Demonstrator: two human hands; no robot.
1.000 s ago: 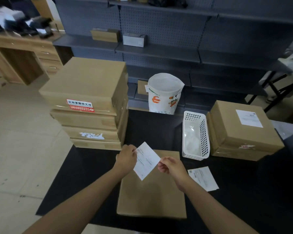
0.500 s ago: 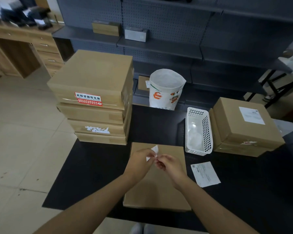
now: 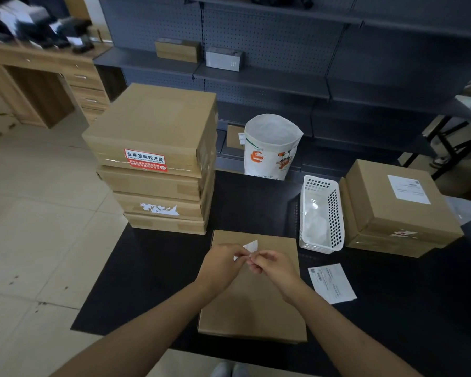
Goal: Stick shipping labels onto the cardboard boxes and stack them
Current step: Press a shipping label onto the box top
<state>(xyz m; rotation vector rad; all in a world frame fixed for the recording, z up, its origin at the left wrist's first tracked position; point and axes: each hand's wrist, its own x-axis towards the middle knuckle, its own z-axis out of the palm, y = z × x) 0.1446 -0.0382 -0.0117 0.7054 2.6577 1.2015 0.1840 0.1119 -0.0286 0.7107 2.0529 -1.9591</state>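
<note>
Both hands meet over a flat cardboard box [image 3: 252, 300] lying on the black counter [image 3: 152, 273]. The left hand [image 3: 220, 268] and right hand [image 3: 273, 266] each pinch a small white shipping label [image 3: 249, 247] between thumb and fingertips, so each grip is pressed together on the paper, which is held just above the far half of the box with one corner sticking up. A second label [image 3: 332, 282] lies flat on the counter just right of the box. To the left rear stands a stack of four cardboard boxes [image 3: 158, 161], the top one bearing a red sticker [image 3: 145, 160]. At the right sits a labelled box stack [image 3: 394, 210], with a white perforated basket [image 3: 321, 214] just beside it and a white printed bag [image 3: 271, 146] behind.
</note>
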